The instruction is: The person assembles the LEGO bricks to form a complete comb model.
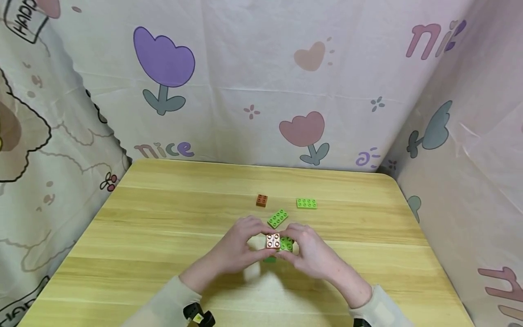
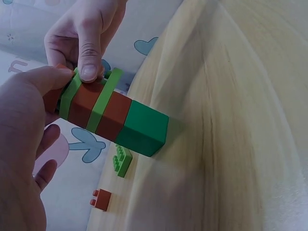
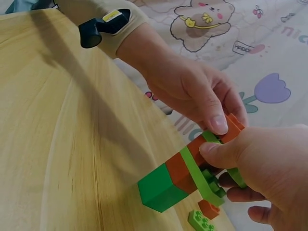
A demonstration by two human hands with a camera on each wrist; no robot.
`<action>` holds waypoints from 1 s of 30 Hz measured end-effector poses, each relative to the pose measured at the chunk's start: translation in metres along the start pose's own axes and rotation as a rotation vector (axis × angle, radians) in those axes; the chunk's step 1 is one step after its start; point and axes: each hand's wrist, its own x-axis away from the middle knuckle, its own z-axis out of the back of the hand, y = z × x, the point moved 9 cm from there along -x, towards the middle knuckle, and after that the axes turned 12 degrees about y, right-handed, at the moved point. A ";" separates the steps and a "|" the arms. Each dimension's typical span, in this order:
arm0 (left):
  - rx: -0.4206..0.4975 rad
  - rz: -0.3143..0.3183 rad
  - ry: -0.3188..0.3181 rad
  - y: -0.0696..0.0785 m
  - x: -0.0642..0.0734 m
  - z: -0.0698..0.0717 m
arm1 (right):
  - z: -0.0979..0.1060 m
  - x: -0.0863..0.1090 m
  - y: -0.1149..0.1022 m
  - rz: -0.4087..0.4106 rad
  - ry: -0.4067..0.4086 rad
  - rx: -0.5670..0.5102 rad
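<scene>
A tower of toy building blocks stands on the table between the two hands. Its base is a dark green block (image 2: 147, 127); above it, brown bricks alternate with thin light green bricks (image 3: 195, 171). One light green brick juts out sideways to the right, studs up (image 1: 287, 244). The left hand (image 1: 241, 247) pinches the brown top brick (image 1: 273, 241) between thumb and fingers. From the opposite side, the right hand (image 1: 312, 252) grips the tower just below, its thumb on the upper middle brown brick (image 3: 196, 144). Some of the right fingers are hidden behind the blocks.
Beyond the tower lie a loose brown brick (image 1: 262, 200), a slanted light green brick (image 1: 278, 218) and another light green brick (image 1: 306, 203). A printed cloth (image 1: 245, 68) hangs behind and beside the wooden table (image 1: 163, 218).
</scene>
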 end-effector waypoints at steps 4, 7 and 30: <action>-0.044 -0.005 -0.032 0.001 -0.003 0.000 | 0.000 0.000 0.001 -0.007 -0.002 -0.016; -0.077 -0.006 -0.062 0.001 -0.005 0.000 | 0.000 0.000 0.001 0.005 0.001 -0.020; 0.029 0.117 0.023 -0.008 -0.003 -0.005 | 0.001 -0.002 -0.001 0.037 -0.003 -0.039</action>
